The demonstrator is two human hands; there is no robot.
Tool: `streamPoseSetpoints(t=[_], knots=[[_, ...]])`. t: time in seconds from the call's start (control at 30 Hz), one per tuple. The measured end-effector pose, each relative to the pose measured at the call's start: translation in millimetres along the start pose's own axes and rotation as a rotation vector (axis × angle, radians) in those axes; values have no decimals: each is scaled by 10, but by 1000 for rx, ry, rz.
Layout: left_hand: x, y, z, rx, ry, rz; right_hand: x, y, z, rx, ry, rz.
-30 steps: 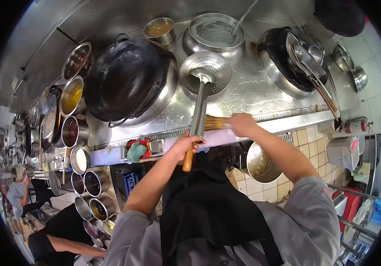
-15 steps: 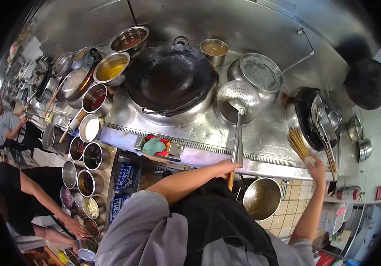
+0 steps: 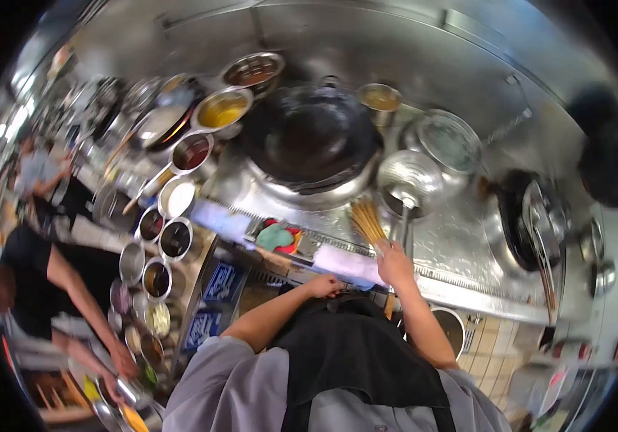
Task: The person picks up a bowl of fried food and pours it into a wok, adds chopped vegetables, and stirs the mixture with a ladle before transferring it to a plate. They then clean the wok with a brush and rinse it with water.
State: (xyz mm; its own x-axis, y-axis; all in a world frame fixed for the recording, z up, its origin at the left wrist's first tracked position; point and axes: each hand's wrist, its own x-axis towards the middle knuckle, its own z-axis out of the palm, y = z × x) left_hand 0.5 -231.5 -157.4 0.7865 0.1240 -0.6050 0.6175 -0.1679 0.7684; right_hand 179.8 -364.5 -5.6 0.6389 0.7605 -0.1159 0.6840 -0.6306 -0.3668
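My right hand (image 3: 395, 265) is closed round the handle end of a bamboo brush (image 3: 368, 222), whose bristles point up over the stove's front edge. Just beside the brush lies a perforated ladle (image 3: 410, 180), its long handle running down past my right hand. My left hand (image 3: 323, 286) is closed in front of my apron, near the stove edge; whether anything is inside it is too small to tell. A large black wok (image 3: 309, 137) sits on the burner ahead. Green and red cloths (image 3: 277, 237) lie on the ledge between wok and left hand.
Pots of sauces (image 3: 176, 238) line the left side, near a co-worker's hands (image 3: 123, 360). A metal pot with clear liquid (image 3: 448, 141) stands behind the ladle. Stacked woks and ladles (image 3: 532, 219) are at the right. A steel pot (image 3: 450, 327) sits below the edge.
My right hand has brought the brush leftward from beside the right-hand woks to the ladle. My left hand has let go of the ladle's handle and moved left. The view has shifted.
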Motion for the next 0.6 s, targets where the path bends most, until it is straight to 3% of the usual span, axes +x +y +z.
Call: streamPoseSetpoints(t=[0.07, 0.13, 0.23, 0.33, 0.43, 0.5, 0.57, 0.6], knots=[[-152, -485, -58, -71, 112, -24, -81, -24, 106, 11, -94, -107], [-550, -935, -16, 393, 431, -198, -70, -205, 25, 25, -213, -225], [-1142, -1518, 108, 221, 511, -526, 117, -409, 27, 108, -242, -528], [-1325, -2560, 562, 182, 585, -682, 245, -727, -27, 75, -326, -713], [-1986, -2057, 861, -4, 640, -749, 277, -941, 159, 49, -551, -951], [-2072, -2076, 1262, -164, 836, -688, 142, -1179, 228, 11, -623, -1009], [-1837, -2212, 1726, -496, 729, -163, -47, -1358, 331, 12, -709, -1099], [-1650, -2048, 2118, -339, 733, -476, -163, -1428, 376, -21, -751, -1126]])
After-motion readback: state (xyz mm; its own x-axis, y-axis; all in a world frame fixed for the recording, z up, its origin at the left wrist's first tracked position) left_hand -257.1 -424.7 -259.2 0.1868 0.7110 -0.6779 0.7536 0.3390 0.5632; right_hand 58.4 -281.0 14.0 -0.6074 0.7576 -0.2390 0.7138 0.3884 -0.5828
